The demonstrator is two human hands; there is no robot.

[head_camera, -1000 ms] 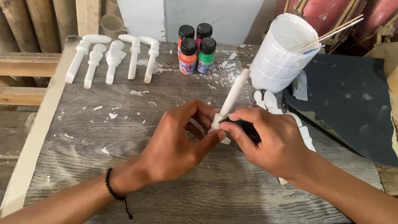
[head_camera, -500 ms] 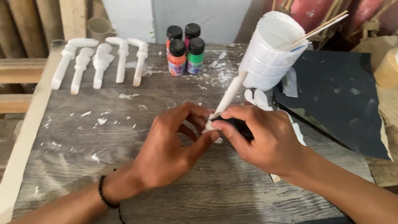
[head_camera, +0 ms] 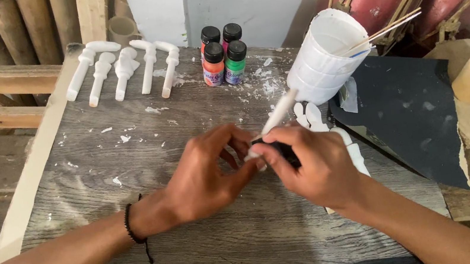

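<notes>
My left hand [head_camera: 207, 174] pinches the lower end of a white carved stick piece [head_camera: 278, 113] that points up and to the right. My right hand [head_camera: 311, 167] presses a small dark piece [head_camera: 279, 147], likely sandpaper, against that same end. Both hands meet over the middle of a grey wooden board [head_camera: 132, 168]. What lies between the fingers is partly hidden. More white carved pieces [head_camera: 308, 118] lie on the board just behind my right hand.
Several white carved pieces [head_camera: 122, 68] lie in a row at the board's far left. Several small paint bottles [head_camera: 223, 56] stand at the back. A white cup [head_camera: 324, 58] holds thin sticks. A dark sheet [head_camera: 411, 110] lies to the right. Bamboo poles and red drums stand behind.
The hands stay together on the white piece, with only small finger shifts. The view has drifted slightly.
</notes>
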